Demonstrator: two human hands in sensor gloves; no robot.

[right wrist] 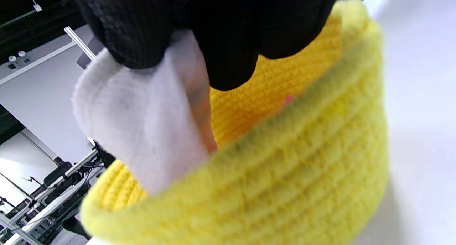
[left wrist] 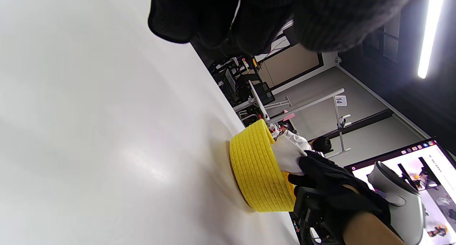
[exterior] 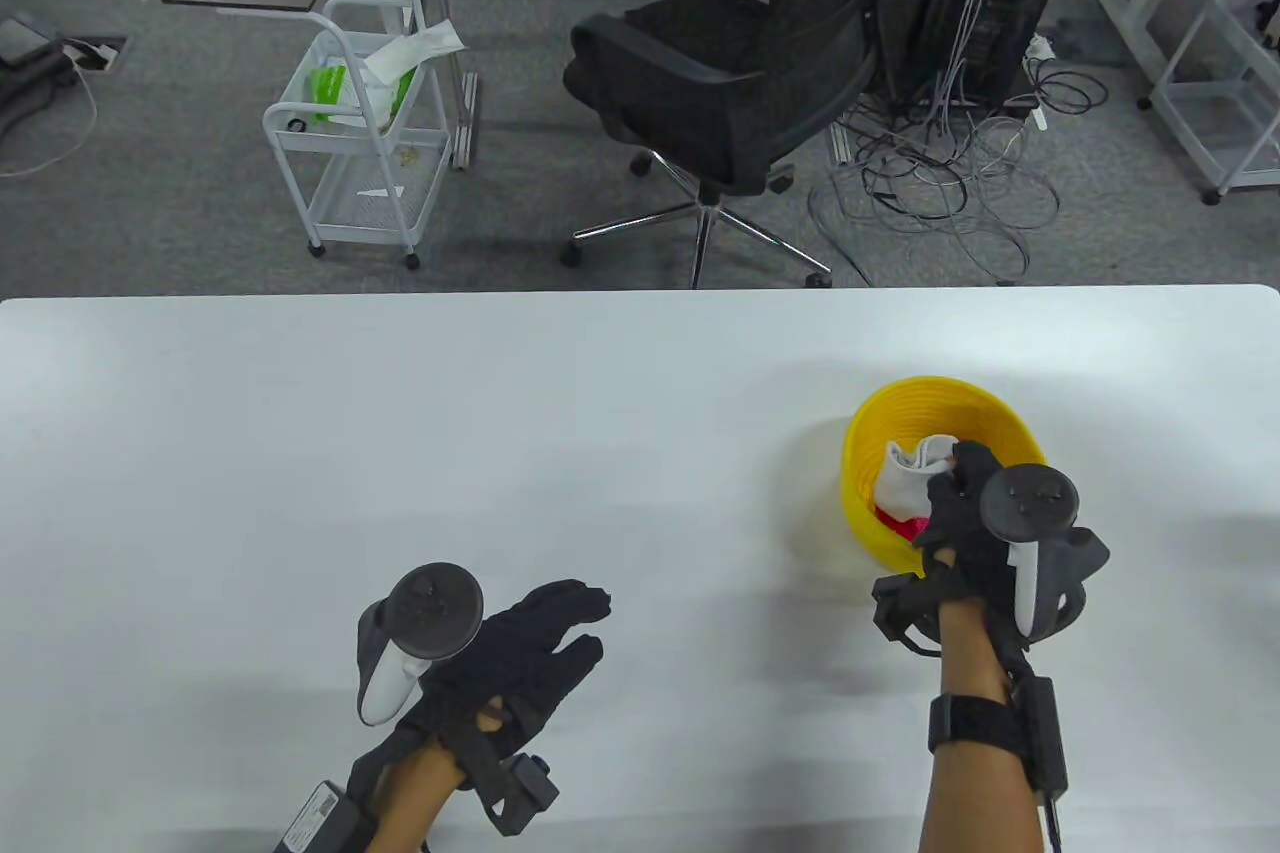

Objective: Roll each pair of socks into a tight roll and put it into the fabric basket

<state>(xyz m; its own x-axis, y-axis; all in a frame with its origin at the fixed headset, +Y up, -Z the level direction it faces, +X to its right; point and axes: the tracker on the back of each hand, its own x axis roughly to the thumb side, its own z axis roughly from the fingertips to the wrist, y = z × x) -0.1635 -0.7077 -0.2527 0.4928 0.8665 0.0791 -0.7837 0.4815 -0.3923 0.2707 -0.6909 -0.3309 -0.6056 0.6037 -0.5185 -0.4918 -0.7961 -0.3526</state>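
We see the right hand reaching into the yellow basket, which stands on the right half of the white worktop. Its gloved fingers are curled around a white sock roll, pinching the upper end of it. In the right wrist view the roll hangs from the fingers with its lower part already below the near rim of the basket, inside the woven wall. The left wrist view shows the same: the white roll pokes up above the rim, with the right hand on top of it. Under the white roll, in the table view, we can make out a bit of red or pink fabric lying in the bottom of the basket; whether it is another sock roll we cannot tell.

The left hand is well apart from the basket, on the left near the front edge of the worktop. Its fingers are stretched out loosely, pointing up and to the right, and it grasps nothing. Whether it touches the worktop or hangs just over it we cannot tell.

Behind the worktop, on the grey floor, stand a black office chair and a small white trolley, with a tangle of cables to the right of the chair.
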